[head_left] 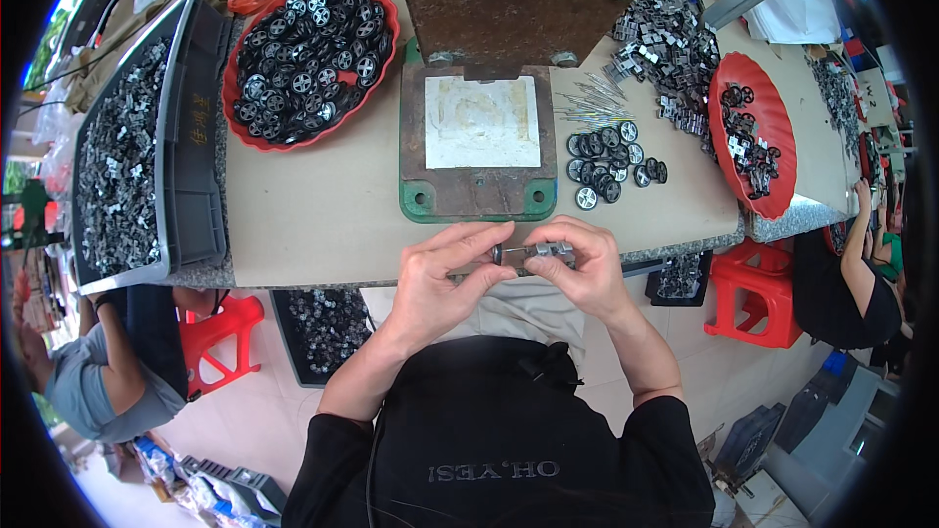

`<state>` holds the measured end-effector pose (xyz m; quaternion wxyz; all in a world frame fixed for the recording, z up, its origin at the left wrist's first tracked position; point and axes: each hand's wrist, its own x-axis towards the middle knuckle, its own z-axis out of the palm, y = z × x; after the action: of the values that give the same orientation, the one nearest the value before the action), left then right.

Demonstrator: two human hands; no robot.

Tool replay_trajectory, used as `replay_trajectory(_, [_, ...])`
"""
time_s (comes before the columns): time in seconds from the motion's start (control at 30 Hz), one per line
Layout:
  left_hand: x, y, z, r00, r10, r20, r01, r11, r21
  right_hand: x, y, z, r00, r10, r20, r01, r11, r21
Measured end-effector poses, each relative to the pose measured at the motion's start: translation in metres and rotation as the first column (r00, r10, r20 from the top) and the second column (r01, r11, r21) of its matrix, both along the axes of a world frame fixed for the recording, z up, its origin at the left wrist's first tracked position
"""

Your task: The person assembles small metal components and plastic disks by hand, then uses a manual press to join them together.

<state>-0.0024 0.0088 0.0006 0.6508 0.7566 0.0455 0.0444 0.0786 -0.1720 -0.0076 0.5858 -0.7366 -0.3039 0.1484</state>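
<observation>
Just beyond my lap, at the table's front edge, my two hands meet. My left hand (440,272) pinches a small black toy wheel (497,254) on edge between thumb and fingers. From it a thin metal axle (514,250) runs toward my right hand (591,269), whose thumb and fingers grip a small grey block-like part (553,250). The axle's end reaches the grey part; whether it has entered it I cannot tell. Loose wheels (604,164) and a heap of thin metal axles (593,98) lie on the table beyond my right hand.
A green-based press (479,198) with a white plate (481,124) stands ahead. Left are a red tray (231,103) of wheels and a grey bin (192,205). Grey parts (670,54) and another red tray (773,122) lie right. People and red stools (753,305) flank me.
</observation>
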Motion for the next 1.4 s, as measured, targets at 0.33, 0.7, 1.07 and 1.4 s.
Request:
replay_trajectory(0.33, [-0.002,0.000,-0.011,0.996,-0.016,-0.090,-0.023,0.910,-0.414,-0.001,0.003,0.006,0.979,0.021,-0.202,-0.013,0.999,0.040])
replay_trajectory(0.7, [-0.002,-0.004,-0.014,0.996,0.053,-0.066,-0.078,0.890,-0.449,-0.007,0.006,0.003,0.995,-0.064,-0.082,0.067,0.997,0.027])
replay_trajectory(1.07, [-0.001,-0.001,-0.018,0.982,-0.055,-0.182,-0.070,0.785,-0.615,-0.006,0.006,0.007,0.980,-0.035,-0.197,0.048,0.997,0.062])
replay_trajectory(1.4, [0.000,-0.002,-0.021,0.986,-0.056,-0.158,-0.052,0.793,-0.607,-0.002,0.005,0.009,1.000,0.004,-0.021,-0.003,0.999,0.034])
